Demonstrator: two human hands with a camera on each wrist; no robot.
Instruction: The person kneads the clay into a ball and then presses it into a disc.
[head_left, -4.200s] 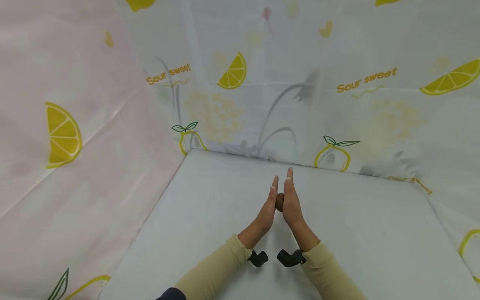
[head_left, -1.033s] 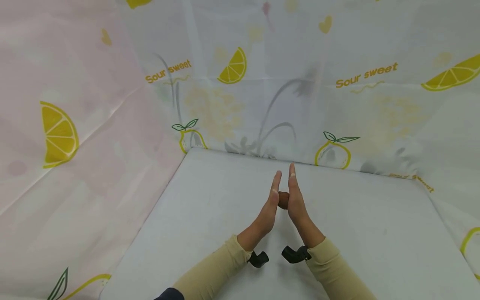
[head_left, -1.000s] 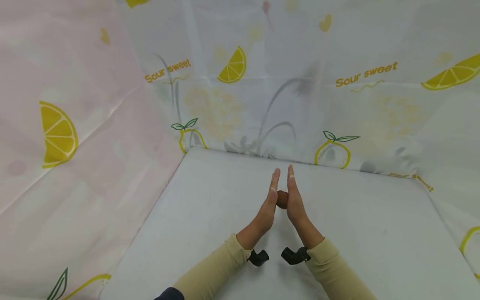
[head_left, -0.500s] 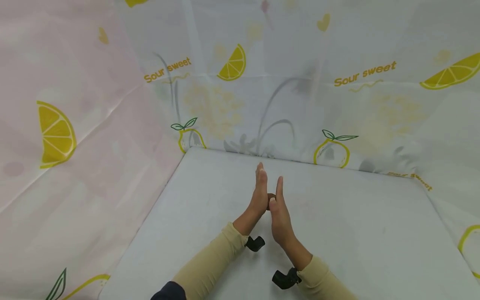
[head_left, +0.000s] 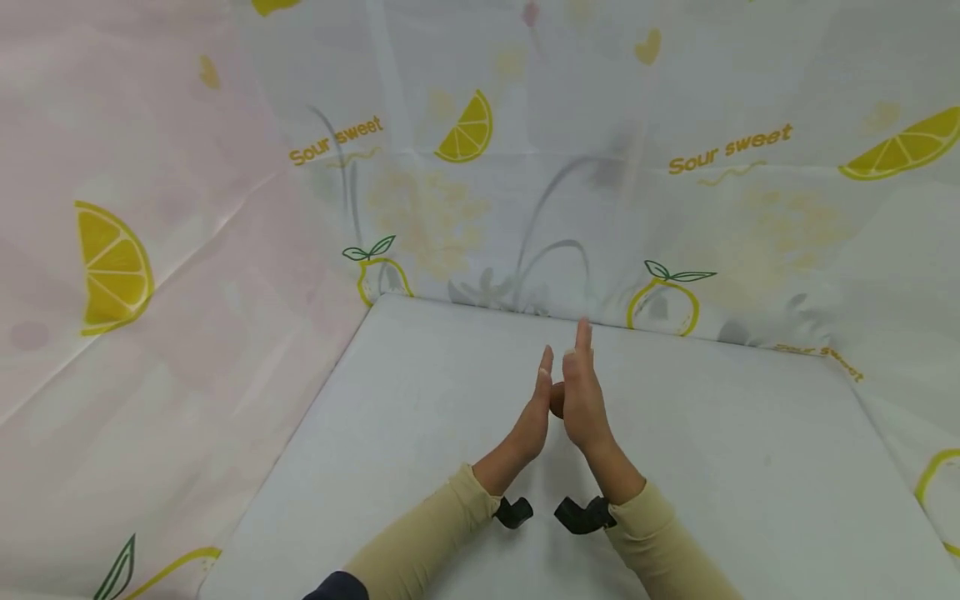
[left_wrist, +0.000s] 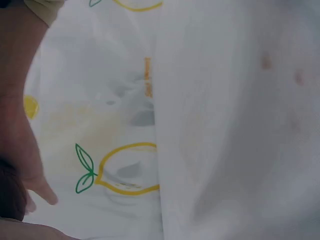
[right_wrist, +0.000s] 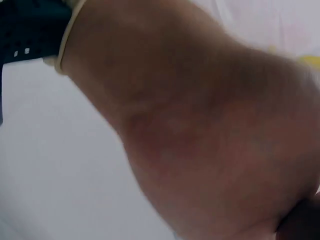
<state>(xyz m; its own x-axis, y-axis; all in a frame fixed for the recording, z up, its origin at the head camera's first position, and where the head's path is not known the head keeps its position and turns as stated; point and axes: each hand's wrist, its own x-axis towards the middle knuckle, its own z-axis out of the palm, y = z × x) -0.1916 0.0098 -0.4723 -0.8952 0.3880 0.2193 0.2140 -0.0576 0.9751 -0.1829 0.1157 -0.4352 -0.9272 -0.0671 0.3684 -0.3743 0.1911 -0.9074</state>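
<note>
small rounded dark-brown lump, matte looking, (head_left: 557, 400) sits between the palms of two bare hands, partly hidden by them. left hand (head_left: 531, 423) is flat, fingers extended and pointing away from the person, palm against the lump's left side. right hand (head_left: 585, 407) mirrors it on the other side, fingers extended too, covering most of the lump's right part. neither wraps round it; it's sandwiched by palms only. fingertips of the two hands stand apart.

lump seems raised off the plain white tabletop (head_left: 712, 467), exact gap can't be told. left wrist view shows just a dark slice of it at the edge; right wrist view is blurred, mostly hand.

handling, judged by looks: probably light and compact, maybe soft and dough-like or clay-like, but no dent shows so firmness is uncertain. likely not very slippery given the dull surface. if soft, hard pinching could mark or flatten it, so best hold is broad and even, palm on each side at its widest part, light matched pressure. uneven push could let it slip out of the gap below.

around: beige long sleeves (head_left: 420, 533) on both arms, black curved wrist devices (head_left: 581, 517), white lemon-print fabric backdrop (head_left: 570, 108) behind the tabletop and to the left.
</note>
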